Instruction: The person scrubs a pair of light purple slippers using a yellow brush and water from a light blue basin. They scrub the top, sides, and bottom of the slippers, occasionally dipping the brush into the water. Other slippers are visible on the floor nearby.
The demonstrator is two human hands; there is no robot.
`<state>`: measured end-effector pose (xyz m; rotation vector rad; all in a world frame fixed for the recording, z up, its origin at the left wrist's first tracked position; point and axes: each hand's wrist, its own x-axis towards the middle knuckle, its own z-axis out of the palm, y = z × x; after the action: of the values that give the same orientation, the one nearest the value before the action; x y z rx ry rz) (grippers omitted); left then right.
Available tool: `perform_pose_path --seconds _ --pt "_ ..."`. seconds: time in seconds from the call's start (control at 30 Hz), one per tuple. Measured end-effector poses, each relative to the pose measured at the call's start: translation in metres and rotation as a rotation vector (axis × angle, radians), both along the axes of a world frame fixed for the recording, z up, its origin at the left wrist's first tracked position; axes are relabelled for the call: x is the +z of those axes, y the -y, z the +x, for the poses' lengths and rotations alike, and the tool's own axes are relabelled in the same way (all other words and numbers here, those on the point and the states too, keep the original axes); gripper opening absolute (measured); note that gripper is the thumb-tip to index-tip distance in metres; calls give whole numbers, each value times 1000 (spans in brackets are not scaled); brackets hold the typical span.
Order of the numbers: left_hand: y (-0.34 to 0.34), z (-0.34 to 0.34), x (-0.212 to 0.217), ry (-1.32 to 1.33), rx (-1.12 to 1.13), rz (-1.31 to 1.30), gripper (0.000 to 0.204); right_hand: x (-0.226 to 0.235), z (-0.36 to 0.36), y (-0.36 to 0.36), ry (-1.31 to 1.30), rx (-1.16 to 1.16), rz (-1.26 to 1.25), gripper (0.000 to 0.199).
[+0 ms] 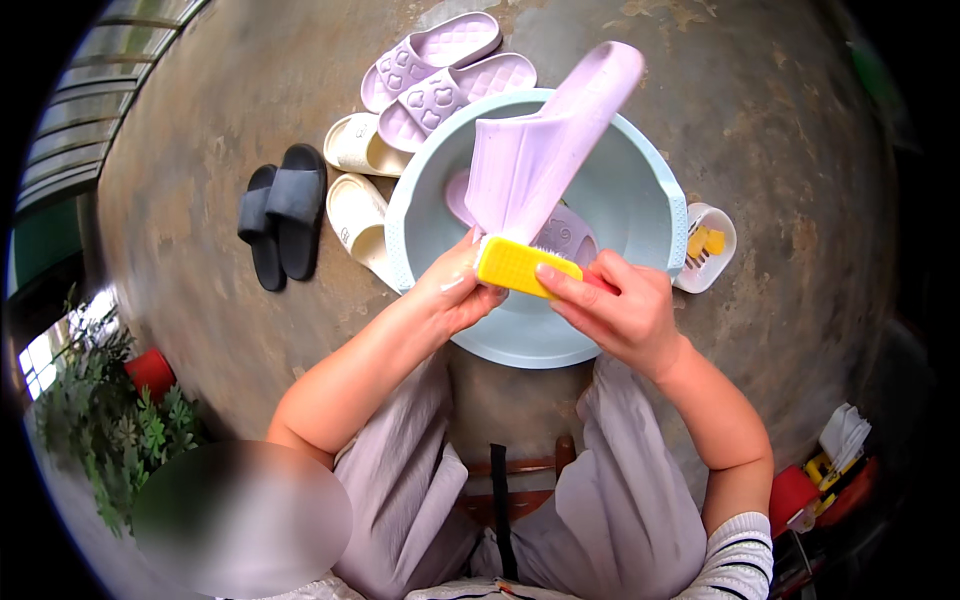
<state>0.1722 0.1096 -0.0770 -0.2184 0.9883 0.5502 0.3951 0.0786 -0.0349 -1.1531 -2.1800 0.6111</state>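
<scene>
My left hand (pixel 456 283) grips one end of a lilac slipper (pixel 545 150), which is tilted up over a pale blue basin (pixel 640 185). A yellow scrubbing brush (pixel 515 268) is pinched in my right hand (pixel 625 308), its bristles against the slipper's near end. White suds cling to my left fingers and wrist. Inside the basin, partly hidden behind the held slipper, lies another lilac slipper (pixel 570 237). The brush covers some of my left fingertips.
Beyond the basin's left rim lie a lilac pair of slippers (pixel 440 100), a cream pair (pixel 357 210) and a dark grey pair (pixel 297 205). At its right, a small white container (pixel 712 260) holds yellow pieces. A potted plant (pixel 130 430) stands left; red items (pixel 792 495) sit lower right.
</scene>
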Motion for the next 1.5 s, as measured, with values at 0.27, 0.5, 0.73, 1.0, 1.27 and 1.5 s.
perform_pose_path --seconds 0.27,0.5,0.73,1.0,1.27,1.5 --pt "5 -6 -12 26 -27 -6 21 -32 28 -25 -69 -180 68 52" --pt "-1 -8 -2 -203 -131 155 42 -27 39 -52 -147 -511 -62 44" --pt "-24 -16 19 -738 -93 967 56 -21 25 3 -267 -423 -53 47" --pt "-18 -4 15 -1266 -466 1629 45 -1 -29 -3 -198 -266 -51 49" --pt "-15 -4 6 -1238 -462 1664 46 -10 20 -28 -119 -585 -50 49" --pt "-19 0 17 -1192 -248 1693 36 3 7 -22 -147 -509 -32 46"
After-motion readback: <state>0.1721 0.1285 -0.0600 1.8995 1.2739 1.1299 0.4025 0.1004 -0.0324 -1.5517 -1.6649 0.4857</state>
